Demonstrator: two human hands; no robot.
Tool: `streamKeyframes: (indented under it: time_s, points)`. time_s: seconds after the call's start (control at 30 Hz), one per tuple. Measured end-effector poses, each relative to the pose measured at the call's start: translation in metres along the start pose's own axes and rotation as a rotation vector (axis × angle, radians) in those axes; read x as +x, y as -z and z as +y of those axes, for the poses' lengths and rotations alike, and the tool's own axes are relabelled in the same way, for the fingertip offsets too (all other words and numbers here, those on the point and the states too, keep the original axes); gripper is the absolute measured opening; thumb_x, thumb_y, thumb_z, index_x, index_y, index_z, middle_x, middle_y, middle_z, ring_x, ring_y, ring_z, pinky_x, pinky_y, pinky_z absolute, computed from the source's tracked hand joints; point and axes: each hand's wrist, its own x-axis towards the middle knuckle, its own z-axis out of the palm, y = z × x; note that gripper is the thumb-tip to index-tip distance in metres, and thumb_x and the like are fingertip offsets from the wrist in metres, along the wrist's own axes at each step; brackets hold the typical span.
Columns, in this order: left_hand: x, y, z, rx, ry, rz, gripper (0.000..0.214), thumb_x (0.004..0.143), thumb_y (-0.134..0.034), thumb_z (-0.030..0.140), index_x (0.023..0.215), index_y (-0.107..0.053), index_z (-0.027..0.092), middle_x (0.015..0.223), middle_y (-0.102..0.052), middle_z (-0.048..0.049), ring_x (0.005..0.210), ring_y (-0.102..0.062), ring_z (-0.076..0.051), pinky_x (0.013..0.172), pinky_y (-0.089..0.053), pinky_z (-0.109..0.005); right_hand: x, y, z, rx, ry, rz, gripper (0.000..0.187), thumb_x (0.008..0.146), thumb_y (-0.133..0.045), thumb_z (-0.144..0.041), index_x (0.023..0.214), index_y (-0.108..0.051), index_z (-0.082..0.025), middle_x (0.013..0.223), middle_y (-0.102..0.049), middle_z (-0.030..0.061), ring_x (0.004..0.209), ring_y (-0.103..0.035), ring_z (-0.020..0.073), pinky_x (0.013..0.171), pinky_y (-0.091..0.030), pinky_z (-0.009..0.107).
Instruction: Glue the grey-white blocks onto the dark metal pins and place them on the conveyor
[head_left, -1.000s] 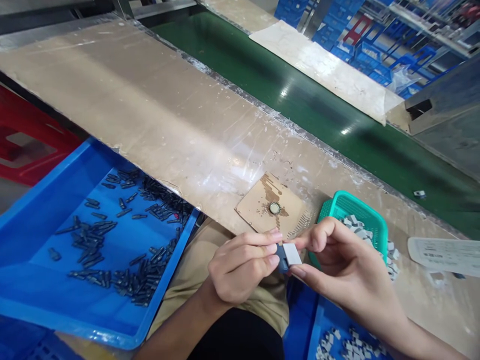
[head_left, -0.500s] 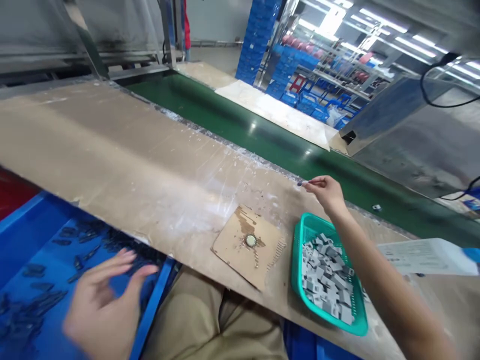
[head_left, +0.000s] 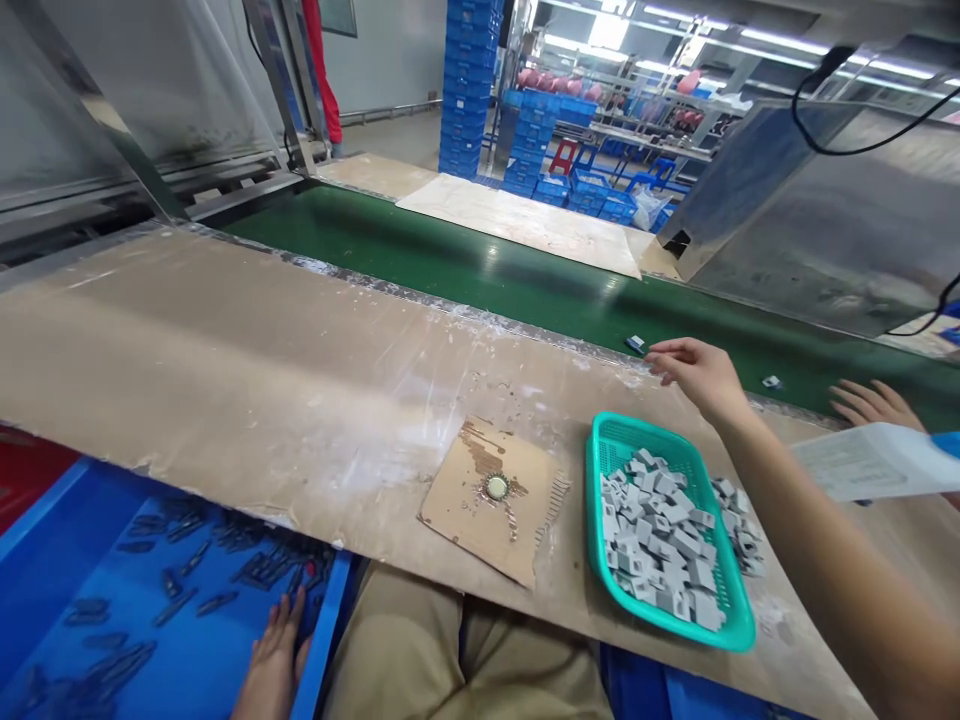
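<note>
My right hand (head_left: 697,372) reaches out to the near edge of the green conveyor belt (head_left: 480,265). Its fingers are loosely spread and hold nothing. A small dark and white assembled part (head_left: 636,344) lies on the belt just past the fingertips. My left hand (head_left: 274,655) rests low in the blue bin (head_left: 45,540) among several dark metal pins (head_left: 247,570), fingers stretched flat. Between the hands sits a teal basket (head_left: 742,625) filled with small grey blocks (head_left: 660,555).
A cardboard square (head_left: 457,510) with a small round metal piece (head_left: 496,487) lies on the taped brown bench. Another person's hand (head_left: 874,402) rests at the belt's right, near a white paper (head_left: 877,460) and a second small part (head_left: 771,381). Blue crates stand stacked behind.
Both hands held the small part together a second ago. My right hand then carried it to the belt and let it go. My left hand dropped into the blue bin.
</note>
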Motion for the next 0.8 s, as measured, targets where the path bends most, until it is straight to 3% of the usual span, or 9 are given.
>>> streamKeyframes:
  time_s: [0.1, 0.17, 0.3, 0.4, 0.53, 0.67, 0.8]
  points:
    - [0.002, 0.011, 0.002, 0.006, 0.019, -0.021, 0.057, 0.082, -0.035, 0.030, 0.136, -0.043, 0.012, 0.114, -0.066, -0.0192, 0.118, -0.054, -0.035, 0.094, -0.045, -0.048, -0.045, 0.022, -0.001, -0.377, 0.275, -0.310, 0.018, 0.070, -0.062, -0.015, 0.086, -0.069, -0.022, 0.075, -0.069, 0.0037, 0.063, -0.064, 0.0186, 0.060, -0.050, 0.030]
    - [0.001, 0.020, 0.007, 0.007, 0.038, -0.024, 0.056, 0.082, -0.037, 0.034, 0.133, -0.045, 0.014, 0.101, -0.070, -0.0170, 0.105, -0.062, -0.036, 0.085, -0.049, -0.046, -0.068, 0.030, 0.000, -0.640, 0.479, -0.444, 0.025, 0.074, -0.054, -0.011, 0.092, -0.068, -0.022, 0.089, -0.071, 0.0061, 0.075, -0.066, 0.0212, 0.068, -0.051, 0.032]
    - [-0.004, 0.032, 0.026, -0.020, 0.087, -0.002, 0.047, 0.082, -0.037, 0.034, 0.121, -0.053, 0.014, 0.093, -0.072, -0.0156, 0.094, -0.066, -0.035, 0.079, -0.050, -0.042, -0.091, 0.035, 0.005, -0.854, 0.689, -0.441, 0.028, 0.082, -0.046, -0.010, 0.098, -0.067, -0.020, 0.099, -0.068, 0.0104, 0.092, -0.065, 0.0251, 0.074, -0.051, 0.034]
    - [-0.004, 0.037, 0.034, -0.068, 0.092, 0.001, 0.039, 0.081, -0.037, 0.034, 0.113, -0.052, 0.017, 0.091, -0.072, -0.0139, 0.089, -0.067, -0.036, 0.073, -0.049, -0.041, -0.090, 0.031, 0.013, -0.837, 0.737, -0.544, 0.034, 0.082, -0.042, -0.005, 0.100, -0.067, -0.021, 0.100, -0.069, 0.0103, 0.089, -0.066, 0.0232, 0.073, -0.052, 0.033]
    - [0.001, 0.038, 0.031, -0.068, 0.108, -0.016, 0.031, 0.073, -0.046, 0.032, 0.100, -0.051, 0.019, 0.081, -0.070, -0.0143, 0.084, -0.066, -0.039, 0.068, -0.049, -0.043, -0.078, 0.023, 0.023, -0.740, 0.745, -0.694, 0.042, 0.074, -0.043, 0.003, 0.096, -0.070, -0.021, 0.094, -0.071, 0.0073, 0.087, -0.067, 0.0217, 0.075, -0.053, 0.031]
    - [-0.004, 0.034, 0.024, -0.095, 0.183, 0.010, 0.010, 0.071, -0.047, 0.033, 0.075, -0.049, 0.024, 0.060, -0.061, -0.0100, 0.069, -0.064, -0.039, 0.060, -0.047, -0.044, -0.074, 0.021, 0.025, -0.717, 0.751, -0.714, 0.040, 0.076, -0.045, 0.000, 0.091, -0.072, -0.024, 0.095, -0.071, 0.0063, 0.085, -0.068, 0.0212, 0.075, -0.053, 0.031]
    - [-0.016, 0.028, 0.016, -0.180, 0.180, 0.009, 0.013, 0.075, -0.037, 0.030, 0.071, -0.049, 0.028, 0.059, -0.061, -0.0023, 0.064, -0.064, -0.031, 0.061, -0.045, -0.039, -0.078, 0.026, 0.022, -0.622, 0.696, -0.695, 0.035, 0.085, -0.041, -0.013, 0.096, -0.072, -0.024, 0.103, -0.068, 0.0093, 0.087, -0.067, 0.0231, 0.077, -0.054, 0.036]
